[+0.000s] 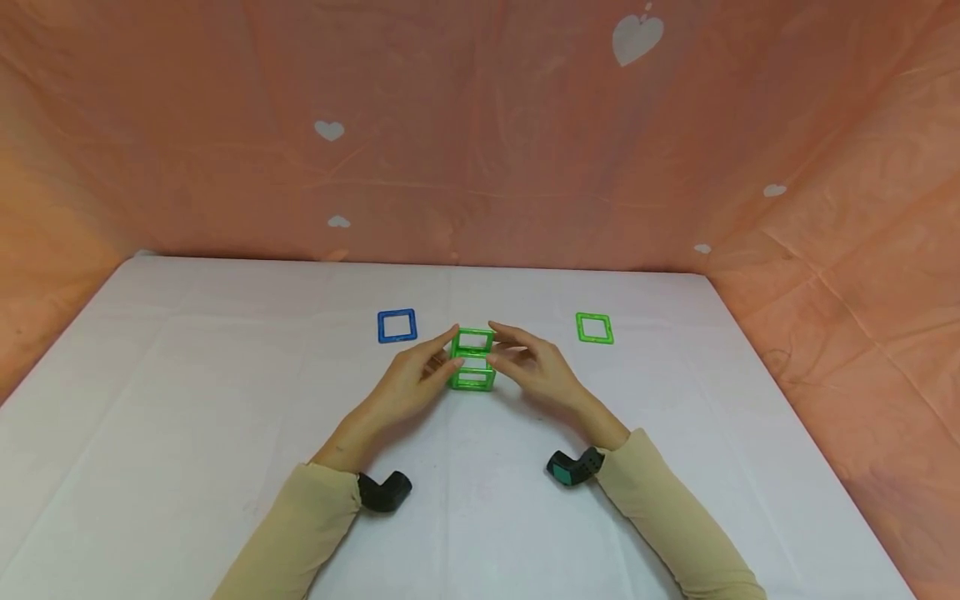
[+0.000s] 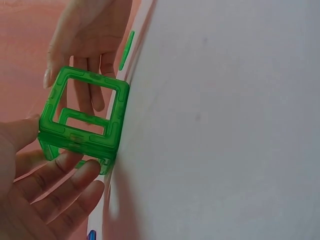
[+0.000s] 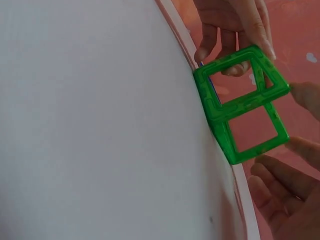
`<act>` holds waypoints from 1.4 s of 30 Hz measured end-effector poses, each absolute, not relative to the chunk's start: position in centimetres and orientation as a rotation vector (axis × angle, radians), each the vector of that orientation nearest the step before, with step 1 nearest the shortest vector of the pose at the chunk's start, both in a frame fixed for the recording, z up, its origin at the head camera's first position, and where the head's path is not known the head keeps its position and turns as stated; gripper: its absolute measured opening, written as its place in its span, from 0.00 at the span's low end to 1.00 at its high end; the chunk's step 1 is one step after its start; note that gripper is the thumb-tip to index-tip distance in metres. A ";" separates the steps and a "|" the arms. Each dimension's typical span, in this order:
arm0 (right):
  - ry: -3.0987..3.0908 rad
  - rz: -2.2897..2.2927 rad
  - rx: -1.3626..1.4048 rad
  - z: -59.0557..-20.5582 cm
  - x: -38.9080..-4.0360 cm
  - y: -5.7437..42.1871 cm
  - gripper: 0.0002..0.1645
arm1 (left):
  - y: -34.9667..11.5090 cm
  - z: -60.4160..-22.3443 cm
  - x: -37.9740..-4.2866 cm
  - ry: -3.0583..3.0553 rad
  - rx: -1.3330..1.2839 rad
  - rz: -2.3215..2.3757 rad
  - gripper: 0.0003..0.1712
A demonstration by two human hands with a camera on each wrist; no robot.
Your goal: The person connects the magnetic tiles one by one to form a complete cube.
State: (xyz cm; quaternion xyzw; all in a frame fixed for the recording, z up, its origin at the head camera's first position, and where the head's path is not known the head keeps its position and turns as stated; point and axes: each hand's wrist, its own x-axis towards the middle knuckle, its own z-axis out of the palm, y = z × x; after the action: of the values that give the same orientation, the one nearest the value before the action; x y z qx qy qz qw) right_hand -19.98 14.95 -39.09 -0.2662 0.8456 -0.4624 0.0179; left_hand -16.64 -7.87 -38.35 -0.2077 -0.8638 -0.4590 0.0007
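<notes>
A small box-like build of green magnetic tiles [image 1: 472, 371], square frames with hollow middles, stands on the white table in front of me. From the left, my left hand [image 1: 408, 379] holds it with the thumb near its front edge and the fingertips along its side. My right hand [image 1: 543, 375] holds the opposite side the same way, its thumb and index finger [image 3: 304, 150] at the tile corners. In the left wrist view the tiles [image 2: 82, 142] meet edge to edge, with the far side partly hidden.
A loose blue square tile [image 1: 397, 338] lies on the table [image 1: 225, 417] behind my left hand. Another green square tile [image 1: 596, 340] lies to the back right. Black wrist cameras [image 1: 385, 493] sit at both sleeves. An orange cloth [image 1: 480, 150] with pale hearts hangs behind.
</notes>
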 end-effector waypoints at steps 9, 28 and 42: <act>2.685 -1.445 -0.649 -38.9 -20.4 16.4 0.27 | -8.0 -38.4 -16.4 -2.710 -0.619 -1.447 0.30; 2.884 -1.384 -0.367 -38.3 -21.7 20.2 0.27 | -7.9 -38.5 -16.5 -2.699 -0.636 -1.445 0.31; 3.005 -1.283 -0.384 -38.2 -22.5 22.3 0.28 | -7.6 -38.4 -16.5 -2.712 -0.637 -1.456 0.31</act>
State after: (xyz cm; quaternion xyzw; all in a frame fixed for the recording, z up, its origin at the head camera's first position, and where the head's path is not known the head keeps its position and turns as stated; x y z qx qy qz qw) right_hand -22.52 22.35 -38.18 -0.1164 0.9108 -0.3890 -0.0744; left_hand -16.50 -7.61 -38.42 -0.2025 -0.8628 -0.4633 -0.0008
